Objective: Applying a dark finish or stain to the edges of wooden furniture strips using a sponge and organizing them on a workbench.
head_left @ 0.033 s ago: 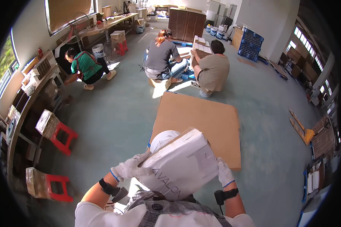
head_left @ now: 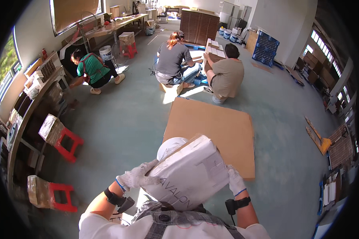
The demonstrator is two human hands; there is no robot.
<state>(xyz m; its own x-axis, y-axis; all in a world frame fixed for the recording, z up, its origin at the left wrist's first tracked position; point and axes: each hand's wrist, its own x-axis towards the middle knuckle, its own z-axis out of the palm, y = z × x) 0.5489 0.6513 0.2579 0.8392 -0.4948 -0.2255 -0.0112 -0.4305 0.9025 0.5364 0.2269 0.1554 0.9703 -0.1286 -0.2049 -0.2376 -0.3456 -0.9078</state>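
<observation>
A white cardboard box point(head_left: 195, 171) with dark lettering is held tilted in front of my body. At its left side my left hand point(head_left: 139, 176), in a white knit glove, is closed on the edge. My right hand point(head_left: 236, 181), gloved the same way, grips the opposite side. Its fingers are partly hidden by the box. A rounded white thing point(head_left: 170, 146) shows just behind the box's far left edge; I cannot make out what it is. Beyond lies a large brown cardboard sheet point(head_left: 211, 123), its near part covered by the box.
Red stools point(head_left: 70, 145) topped with wrapped boxes stand at left, beside a long workbench point(head_left: 38, 105). One person point(head_left: 93, 69) crouches there. Two people, one in dark grey point(head_left: 173, 59) and one in tan point(head_left: 228, 75), work low ahead. A yellow pallet jack point(head_left: 325, 143) is at right.
The surroundings have shifted slightly to the right in view. Both hands keep their hold on the box, which has hardly moved.
</observation>
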